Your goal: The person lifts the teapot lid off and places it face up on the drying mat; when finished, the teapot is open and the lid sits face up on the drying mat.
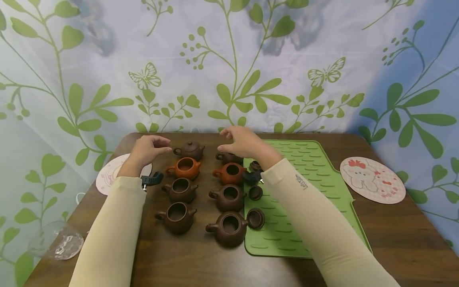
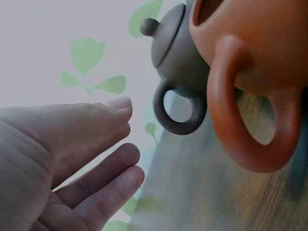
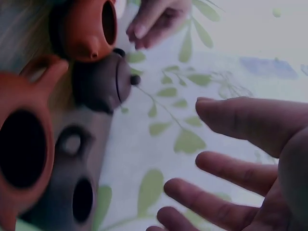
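My left hand (image 1: 145,151) hovers beside a dark brown teapot (image 1: 191,150) with its lid on, at the back of the left column. Its fingers are apart from the teapot's loop handle (image 2: 180,126) and hold nothing. An orange teapot (image 1: 186,168) without a lid stands just nearer. Over the lidless dark teapot (image 1: 226,159) at the back of the right column hovers my right hand (image 1: 242,142), fingers spread and holding nothing; it partly covers that teapot. A second orange teapot (image 1: 232,172), also lidless, stands in front of it.
Several lidless dark teapots (image 1: 178,217) fill the nearer rows. Loose lids (image 1: 256,219) lie along the left edge of a green mat (image 1: 283,239). Round printed placemats (image 1: 373,179) lie at both sides. A clear glass bowl (image 1: 57,241) is at the left edge.
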Demonstrator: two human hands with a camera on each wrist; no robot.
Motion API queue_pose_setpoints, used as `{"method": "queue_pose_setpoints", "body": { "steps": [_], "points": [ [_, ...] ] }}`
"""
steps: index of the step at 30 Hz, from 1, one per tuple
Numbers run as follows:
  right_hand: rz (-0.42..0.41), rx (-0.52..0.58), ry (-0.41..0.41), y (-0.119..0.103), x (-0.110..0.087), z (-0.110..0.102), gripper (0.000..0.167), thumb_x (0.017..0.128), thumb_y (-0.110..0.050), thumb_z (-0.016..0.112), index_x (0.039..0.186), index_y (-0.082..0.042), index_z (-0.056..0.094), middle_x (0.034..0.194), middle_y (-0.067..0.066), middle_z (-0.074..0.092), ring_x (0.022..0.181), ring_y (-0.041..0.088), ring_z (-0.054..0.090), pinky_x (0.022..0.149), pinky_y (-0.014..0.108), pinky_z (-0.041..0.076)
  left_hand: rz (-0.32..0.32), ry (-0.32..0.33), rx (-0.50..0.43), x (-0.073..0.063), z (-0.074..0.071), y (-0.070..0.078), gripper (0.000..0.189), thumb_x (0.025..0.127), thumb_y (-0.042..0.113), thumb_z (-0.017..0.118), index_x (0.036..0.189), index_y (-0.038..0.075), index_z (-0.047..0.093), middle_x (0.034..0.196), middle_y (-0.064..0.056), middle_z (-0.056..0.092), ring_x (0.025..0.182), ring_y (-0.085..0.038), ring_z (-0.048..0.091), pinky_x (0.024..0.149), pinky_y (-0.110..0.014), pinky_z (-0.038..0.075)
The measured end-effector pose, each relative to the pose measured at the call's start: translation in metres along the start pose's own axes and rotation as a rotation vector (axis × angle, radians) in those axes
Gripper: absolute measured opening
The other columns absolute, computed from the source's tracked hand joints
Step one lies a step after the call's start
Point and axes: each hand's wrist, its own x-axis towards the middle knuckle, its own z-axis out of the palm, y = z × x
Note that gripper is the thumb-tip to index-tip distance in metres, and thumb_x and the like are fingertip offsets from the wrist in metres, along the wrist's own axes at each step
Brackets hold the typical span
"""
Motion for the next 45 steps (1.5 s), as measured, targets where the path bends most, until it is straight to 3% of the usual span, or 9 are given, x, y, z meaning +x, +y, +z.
{"method": "queue_pose_setpoints", "body": {
  "steps": [4, 9, 17, 23, 27, 35, 45],
  "points": [
    [-0.066, -0.036, -0.042, -0.016, 0.029, 0.015, 0.051, 0.105, -0.031, 0.07, 0.148, -0.007, 0.057, 0.14, 0.016, 0.06, 0.131, 0.03, 0.055, 0.105, 0.045, 0.046, -0.019, -0.033, -0.021, 0.009, 0.005, -0.006, 0.04, 0.103, 0.021, 0.074, 0.136, 0.0, 0.069, 0.131, -0.02, 0.068, 0.123, -0.039, 0.06, 0.103, -0.058, 0.047],
    [-0.069, -0.106, -0.092, -0.029, 0.06, 0.032, 0.05, 0.107, -0.03, 0.067, 0.15, -0.008, 0.055, 0.144, 0.012, 0.058, 0.133, 0.026, 0.054, 0.105, 0.04, 0.046, -0.021, -0.061, -0.042, 0.019, 0.011, -0.007, 0.038, 0.102, 0.019, 0.074, 0.135, 0.001, 0.07, 0.131, -0.019, 0.069, 0.125, -0.038, 0.06, 0.105, -0.057, 0.046],
    [-0.063, -0.259, -0.061, -0.041, 0.094, 0.057, 0.045, 0.109, -0.026, 0.064, 0.15, -0.009, 0.057, 0.15, 0.008, 0.056, 0.139, 0.026, 0.05, 0.111, 0.037, 0.043, -0.022, -0.09, -0.031, 0.029, 0.016, -0.007, 0.036, 0.1, 0.022, 0.078, 0.131, 0.004, 0.074, 0.125, -0.016, 0.072, 0.123, -0.039, 0.061, 0.104, -0.058, 0.046],
    [-0.008, -0.302, -0.034, -0.04, 0.103, 0.074, 0.054, 0.11, -0.026, 0.061, 0.159, -0.009, 0.046, 0.156, 0.009, 0.051, 0.143, 0.026, 0.045, 0.113, 0.036, 0.04, -0.029, -0.093, -0.056, 0.034, 0.022, -0.006, 0.039, 0.098, 0.029, 0.08, 0.13, 0.007, 0.076, 0.125, -0.014, 0.073, 0.126, -0.037, 0.06, 0.108, -0.057, 0.044],
    [0.011, -0.266, -0.048, -0.04, 0.105, 0.082, 0.056, 0.112, -0.025, 0.057, 0.163, -0.009, 0.039, 0.162, 0.01, 0.045, 0.149, 0.029, 0.039, 0.117, 0.038, 0.035, -0.024, -0.066, -0.028, 0.035, 0.025, -0.006, 0.037, 0.097, 0.031, 0.081, 0.126, 0.007, 0.078, 0.122, -0.014, 0.074, 0.125, -0.036, 0.061, 0.107, -0.056, 0.045],
    [0.004, -0.281, -0.046, -0.037, 0.112, 0.091, 0.04, 0.114, -0.022, 0.052, 0.151, -0.01, 0.058, 0.147, 0.007, 0.06, 0.135, 0.025, 0.055, 0.107, 0.035, 0.046, -0.022, -0.058, 0.019, 0.033, 0.026, -0.006, 0.029, 0.1, 0.026, 0.078, 0.122, 0.007, 0.08, 0.122, -0.015, 0.074, 0.125, -0.039, 0.06, 0.107, -0.058, 0.043],
    [0.051, -0.227, 0.012, -0.036, 0.119, 0.099, 0.034, 0.112, -0.022, 0.056, 0.142, -0.011, 0.066, 0.138, 0.003, 0.066, 0.125, 0.019, 0.062, 0.101, 0.031, 0.05, -0.004, -0.047, 0.033, 0.035, 0.028, -0.009, 0.028, 0.1, 0.026, 0.078, 0.122, 0.008, 0.081, 0.121, -0.014, 0.075, 0.123, -0.038, 0.062, 0.106, -0.057, 0.045]
  ]
}}
